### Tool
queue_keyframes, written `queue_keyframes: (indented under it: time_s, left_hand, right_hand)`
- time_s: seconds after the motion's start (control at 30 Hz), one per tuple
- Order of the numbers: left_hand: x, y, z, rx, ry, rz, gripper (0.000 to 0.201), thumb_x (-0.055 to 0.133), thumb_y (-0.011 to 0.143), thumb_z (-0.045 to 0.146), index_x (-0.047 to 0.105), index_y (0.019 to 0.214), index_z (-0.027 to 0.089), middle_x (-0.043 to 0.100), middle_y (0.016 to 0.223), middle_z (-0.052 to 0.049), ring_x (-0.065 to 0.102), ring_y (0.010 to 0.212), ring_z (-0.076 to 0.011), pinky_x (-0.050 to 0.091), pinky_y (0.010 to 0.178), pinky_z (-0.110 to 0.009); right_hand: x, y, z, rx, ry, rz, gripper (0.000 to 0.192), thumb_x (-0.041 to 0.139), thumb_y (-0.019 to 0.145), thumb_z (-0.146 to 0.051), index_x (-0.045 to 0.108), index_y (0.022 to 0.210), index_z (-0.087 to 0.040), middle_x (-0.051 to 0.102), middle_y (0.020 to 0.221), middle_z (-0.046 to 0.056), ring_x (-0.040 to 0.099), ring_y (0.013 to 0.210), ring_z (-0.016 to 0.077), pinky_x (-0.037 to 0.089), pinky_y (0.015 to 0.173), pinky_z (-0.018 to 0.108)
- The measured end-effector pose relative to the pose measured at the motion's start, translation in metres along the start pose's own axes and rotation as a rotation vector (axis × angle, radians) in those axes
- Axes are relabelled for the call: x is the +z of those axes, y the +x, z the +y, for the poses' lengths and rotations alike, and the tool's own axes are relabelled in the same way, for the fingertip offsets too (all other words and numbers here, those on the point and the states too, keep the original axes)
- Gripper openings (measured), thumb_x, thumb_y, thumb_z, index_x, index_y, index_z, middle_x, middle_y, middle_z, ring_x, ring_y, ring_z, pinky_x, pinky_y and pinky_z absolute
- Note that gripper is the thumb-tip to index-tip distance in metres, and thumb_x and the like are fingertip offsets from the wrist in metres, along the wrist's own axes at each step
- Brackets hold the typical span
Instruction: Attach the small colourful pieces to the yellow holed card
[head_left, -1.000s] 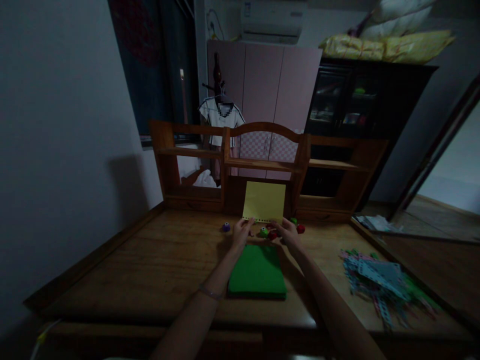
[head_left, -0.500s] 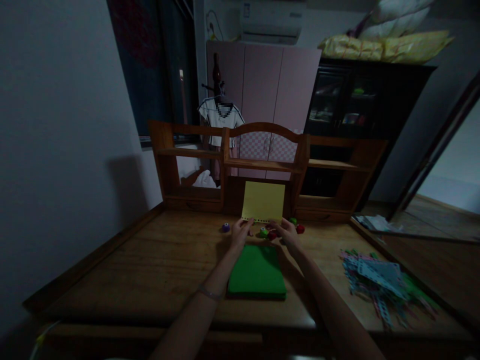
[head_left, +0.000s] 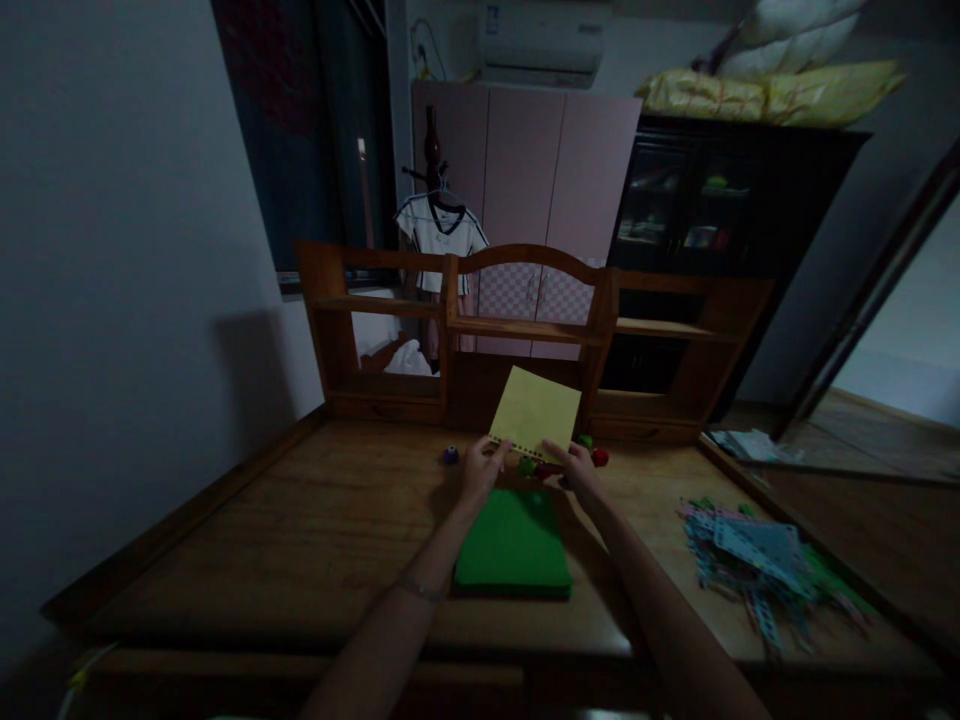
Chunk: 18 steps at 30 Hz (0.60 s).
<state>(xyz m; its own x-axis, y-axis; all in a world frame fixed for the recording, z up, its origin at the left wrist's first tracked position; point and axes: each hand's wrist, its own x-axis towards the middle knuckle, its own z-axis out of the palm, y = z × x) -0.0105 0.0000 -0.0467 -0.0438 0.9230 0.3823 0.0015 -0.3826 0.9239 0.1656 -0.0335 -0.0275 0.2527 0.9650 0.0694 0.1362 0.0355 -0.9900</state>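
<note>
Fingers of the left hand (head_left: 480, 467) and the right hand (head_left: 574, 464) are closed in a pinch on the lower, perforated edge of a yellow paper sheet (head_left: 535, 412), one hand at each bottom corner, holding it up above the far middle of the tabletop (head_left: 300, 530). Half a second ago the sheet stood square and upright; it now sits rotated, its left bottom corner higher than its right and its top leaning toward the right, which reads as the sheet being turned in the hands rather than set down.

Just under the sheet's edge, between the hands, lie small craft punches: a green punch (head_left: 527, 466) and a red punch (head_left: 598, 458) by the right hand, with a purple punch (head_left: 451, 454) apart, to the left of the left hand. A stack of green paper (head_left: 514, 541) lies flat between the forearms toward the near edge. A heap of pale blue and green punched paper strips (head_left: 765, 565) spreads near the right edge.

The desk's wooden shelf unit (head_left: 525, 330) runs along the far edge. Beyond it, in a dim room, stand a pink wardrobe (head_left: 525, 180), a white shirt on a hanger (head_left: 441, 235), a dark glass-fronted cabinet (head_left: 697, 200) and a wall air conditioner (head_left: 544, 45).
</note>
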Motion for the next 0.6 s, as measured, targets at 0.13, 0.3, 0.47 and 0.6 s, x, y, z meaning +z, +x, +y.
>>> queue_keyframes:
  time_s: [0.13,0.3,0.47,0.6]
  left_hand:
    - [0.0007,-0.0013,0.0022,-0.012,-0.031,0.004,0.036,0.060,0.071,0.049,0.060,0.076,0.014,0.052,0.053,0.002,0.045,0.042,-0.0086,0.031,0.042,-0.019]
    - [-0.0007,0.0002,0.0013,-0.019,-0.127,-0.006,0.034,0.055,0.075,0.048,0.060,0.078,0.015,0.048,0.050,0.003,0.046,0.042,-0.0090,0.033,0.043,-0.019]
    - [0.0003,0.0014,0.0003,-0.063,-0.205,-0.030,0.032,0.060,0.070,0.046,0.060,0.078,0.014,0.052,0.056,0.002,0.046,0.042,-0.0081,0.035,0.043,-0.020]
    - [0.0020,0.0017,-0.0010,-0.079,-0.228,-0.040,0.034,0.063,0.067,0.046,0.061,0.078,0.014,0.054,0.059,0.001,0.046,0.042,-0.0072,0.035,0.042,-0.019]
  right_hand:
    - [-0.0015,-0.0011,0.0015,-0.074,0.001,-0.023,0.053,0.061,0.065,-0.059,0.062,0.095,-0.014,0.065,0.079,0.007,0.052,0.049,0.0107,0.023,0.037,0.017]
    - [-0.0028,-0.0017,0.0025,-0.106,-0.024,-0.001,0.053,0.060,0.065,-0.060,0.062,0.093,-0.014,0.063,0.073,0.004,0.047,0.047,0.0087,0.023,0.037,0.016]
    - [-0.0035,0.0003,0.0047,-0.140,-0.021,-0.030,0.050,0.059,0.067,-0.059,0.062,0.092,-0.016,0.060,0.068,0.002,0.045,0.045,0.0082,0.023,0.036,0.016]
    - [-0.0041,0.0011,0.0059,-0.150,-0.023,-0.037,0.050,0.058,0.068,-0.060,0.062,0.091,-0.016,0.059,0.065,0.002,0.044,0.044,0.0080,0.024,0.036,0.017]
